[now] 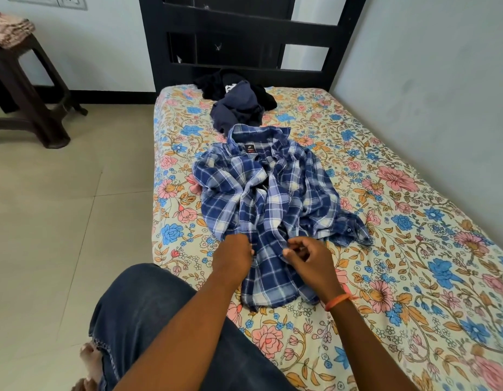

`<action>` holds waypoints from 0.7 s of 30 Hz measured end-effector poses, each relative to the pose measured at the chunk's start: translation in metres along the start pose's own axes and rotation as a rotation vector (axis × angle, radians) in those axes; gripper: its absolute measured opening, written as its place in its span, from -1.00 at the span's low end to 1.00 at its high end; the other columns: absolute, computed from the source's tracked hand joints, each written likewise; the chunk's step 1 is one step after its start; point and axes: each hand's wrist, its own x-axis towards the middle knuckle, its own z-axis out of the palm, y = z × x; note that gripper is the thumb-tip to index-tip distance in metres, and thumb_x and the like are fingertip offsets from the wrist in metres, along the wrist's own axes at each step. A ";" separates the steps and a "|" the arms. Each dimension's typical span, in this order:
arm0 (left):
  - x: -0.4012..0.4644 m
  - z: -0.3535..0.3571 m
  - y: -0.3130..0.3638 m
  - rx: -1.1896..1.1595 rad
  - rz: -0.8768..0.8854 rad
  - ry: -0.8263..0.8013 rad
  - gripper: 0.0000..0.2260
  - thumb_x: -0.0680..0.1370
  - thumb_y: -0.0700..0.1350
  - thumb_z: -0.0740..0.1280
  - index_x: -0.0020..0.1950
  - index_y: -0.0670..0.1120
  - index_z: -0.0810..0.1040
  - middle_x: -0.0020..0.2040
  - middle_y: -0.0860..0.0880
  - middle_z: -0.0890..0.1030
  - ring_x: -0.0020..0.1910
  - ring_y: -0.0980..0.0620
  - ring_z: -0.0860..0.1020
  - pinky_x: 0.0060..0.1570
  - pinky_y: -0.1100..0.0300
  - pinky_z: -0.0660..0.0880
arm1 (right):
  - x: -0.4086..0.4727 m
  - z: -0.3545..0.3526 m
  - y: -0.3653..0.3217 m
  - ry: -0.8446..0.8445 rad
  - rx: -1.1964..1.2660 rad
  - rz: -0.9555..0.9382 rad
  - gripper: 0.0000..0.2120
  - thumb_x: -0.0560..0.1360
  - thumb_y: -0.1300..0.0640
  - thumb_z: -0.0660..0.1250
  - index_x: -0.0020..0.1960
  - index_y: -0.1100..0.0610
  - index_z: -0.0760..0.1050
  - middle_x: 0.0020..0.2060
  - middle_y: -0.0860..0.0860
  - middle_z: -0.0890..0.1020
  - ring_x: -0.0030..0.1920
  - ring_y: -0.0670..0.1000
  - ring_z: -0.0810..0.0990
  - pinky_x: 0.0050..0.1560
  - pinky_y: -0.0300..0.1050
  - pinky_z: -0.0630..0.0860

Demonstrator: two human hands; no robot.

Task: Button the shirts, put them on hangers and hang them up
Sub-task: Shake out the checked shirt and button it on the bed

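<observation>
The plaid shirt (pixel 268 198) lies rumpled mid-bed (pixel 414 221), hem toward the near left edge. Both hands pinch its front placket: left hand (pixel 234 256), right hand (pixel 308 256), apparently at a button. Dark clothes (pixel 239 100) sit by the headboard.

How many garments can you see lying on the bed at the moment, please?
3: a blue plaid shirt spread mid-bed at the hands, a navy garment bunched beyond its collar, and a black garment by the headboard. The pile may hide more.
</observation>
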 end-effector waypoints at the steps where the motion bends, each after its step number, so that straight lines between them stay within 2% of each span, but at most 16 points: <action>1: 0.001 0.001 0.001 -0.005 -0.014 0.010 -0.85 0.59 -0.16 0.30 -0.15 -0.13 0.60 -0.23 -0.09 0.60 -0.25 -0.09 0.59 -0.20 0.04 0.57 | 0.000 0.002 0.001 -0.013 -0.037 0.001 -0.73 0.47 0.07 0.49 0.13 0.08 0.58 0.00 -0.10 0.56 0.00 -0.08 0.56 0.03 -0.22 0.54; 4: 0.005 0.002 0.002 -0.016 -0.041 0.016 -0.87 0.56 -0.18 0.31 -0.17 -0.12 0.60 -0.23 -0.09 0.61 -0.25 -0.10 0.60 -0.16 0.00 0.59 | 0.001 0.004 0.007 -0.094 -0.269 0.013 -0.38 0.35 -0.17 0.54 0.31 0.04 0.46 0.16 -0.08 0.45 0.12 -0.07 0.44 0.16 -0.05 0.47; 5: 0.006 0.003 0.002 -0.012 -0.043 0.011 -0.87 0.56 -0.20 0.31 -0.18 -0.12 0.59 -0.23 -0.10 0.61 -0.25 -0.10 0.60 -0.15 0.00 0.60 | 0.002 0.003 0.009 -0.132 -0.340 0.005 -0.35 0.34 -0.19 0.54 0.33 0.03 0.46 0.15 -0.08 0.46 0.11 -0.06 0.46 0.15 -0.04 0.48; 6: 0.006 0.003 0.002 -0.013 -0.041 0.003 -0.86 0.55 -0.21 0.31 -0.20 -0.12 0.58 -0.24 -0.10 0.60 -0.25 -0.10 0.60 -0.16 -0.01 0.60 | 0.004 0.001 0.010 -0.153 -0.376 -0.022 -0.43 0.36 -0.13 0.54 0.29 0.05 0.50 0.11 -0.07 0.52 0.05 -0.06 0.51 0.11 -0.04 0.52; 7: 0.007 0.004 0.002 -0.019 -0.035 -0.010 -0.86 0.54 -0.22 0.32 -0.22 -0.13 0.56 -0.26 -0.10 0.60 -0.25 -0.11 0.60 -0.16 -0.02 0.60 | 0.006 -0.001 0.010 -0.141 -0.364 -0.059 -0.58 0.41 -0.02 0.53 0.20 0.07 0.56 0.02 -0.07 0.58 -0.03 -0.06 0.55 0.04 -0.04 0.55; 9: 0.008 0.005 0.001 -0.036 -0.010 -0.045 -0.84 0.55 -0.21 0.31 -0.23 -0.13 0.52 -0.24 -0.11 0.60 -0.23 -0.11 0.60 -0.14 -0.04 0.60 | 0.012 -0.009 0.006 -0.085 -0.135 -0.013 -0.91 0.50 0.19 0.45 0.00 0.12 0.63 -0.13 -0.03 0.65 -0.16 -0.06 0.60 -0.10 -0.11 0.56; 12: 0.008 0.006 -0.001 -0.033 0.027 -0.094 -0.83 0.59 -0.18 0.28 -0.21 -0.12 0.48 -0.16 -0.14 0.60 -0.16 -0.13 0.59 -0.14 0.01 0.56 | 0.026 -0.030 0.007 -0.093 0.566 0.380 -0.93 0.56 0.29 0.33 -0.05 0.23 0.60 -0.09 0.14 0.67 -0.15 0.06 0.64 -0.22 -0.10 0.62; 13: 0.008 0.006 -0.002 -0.029 0.035 -0.100 -0.83 0.59 -0.17 0.27 -0.20 -0.12 0.47 -0.14 -0.14 0.60 -0.15 -0.13 0.59 -0.14 0.02 0.53 | 0.030 -0.035 0.010 -0.090 0.751 0.506 -0.92 0.57 0.30 0.30 -0.04 0.26 0.57 -0.09 0.15 0.65 -0.15 0.09 0.62 -0.23 -0.06 0.62; 14: 0.008 0.006 -0.003 -0.029 0.043 -0.105 -0.84 0.60 -0.17 0.27 -0.19 -0.12 0.46 -0.12 -0.14 0.60 -0.14 -0.13 0.58 -0.14 0.03 0.51 | 0.032 -0.038 0.015 -0.071 0.821 0.593 -0.91 0.58 0.31 0.28 -0.05 0.27 0.56 -0.11 0.17 0.64 -0.16 0.11 0.61 -0.22 -0.02 0.61; 15: 0.008 0.007 -0.004 -0.031 0.052 -0.109 -0.85 0.60 -0.16 0.27 -0.17 -0.12 0.45 -0.10 -0.14 0.59 -0.13 -0.12 0.58 -0.15 0.04 0.49 | 0.031 -0.039 0.020 -0.037 0.779 0.627 -0.91 0.57 0.33 0.29 -0.08 0.29 0.55 -0.15 0.19 0.63 -0.18 0.14 0.59 -0.21 -0.02 0.60; 16: 0.007 0.007 -0.004 -0.033 0.060 -0.107 -0.85 0.60 -0.16 0.26 -0.16 -0.11 0.44 -0.08 -0.14 0.58 -0.12 -0.11 0.57 -0.16 0.05 0.48 | 0.029 -0.038 0.027 0.022 0.595 0.599 -0.93 0.54 0.34 0.33 -0.12 0.29 0.56 -0.20 0.18 0.64 -0.21 0.15 0.59 -0.21 -0.05 0.60; 18: 0.008 0.008 -0.004 -0.028 0.073 -0.098 -0.86 0.62 -0.14 0.25 -0.15 -0.10 0.42 -0.06 -0.13 0.57 -0.12 -0.10 0.56 -0.17 0.06 0.46 | 0.021 -0.035 0.039 0.164 0.067 0.391 -0.93 0.46 0.33 0.44 -0.17 0.23 0.58 -0.28 0.09 0.64 -0.24 0.11 0.60 -0.18 -0.10 0.58; 19: 0.007 0.008 -0.004 -0.021 0.079 -0.097 -0.85 0.62 -0.14 0.24 -0.14 -0.10 0.42 -0.06 -0.13 0.57 -0.12 -0.10 0.56 -0.17 0.07 0.45 | 0.017 -0.034 0.042 0.222 -0.115 0.296 -0.90 0.43 0.31 0.48 -0.18 0.19 0.57 -0.30 0.06 0.63 -0.24 0.08 0.60 -0.17 -0.11 0.54; 21: 0.006 0.007 -0.003 -0.013 0.087 -0.099 -0.86 0.62 -0.14 0.23 -0.14 -0.10 0.41 -0.04 -0.14 0.56 -0.11 -0.10 0.55 -0.15 0.07 0.45 | 0.012 -0.030 0.044 0.300 -0.211 0.191 -0.88 0.43 0.31 0.48 -0.18 0.16 0.55 -0.31 0.05 0.61 -0.25 0.07 0.58 -0.21 -0.13 0.44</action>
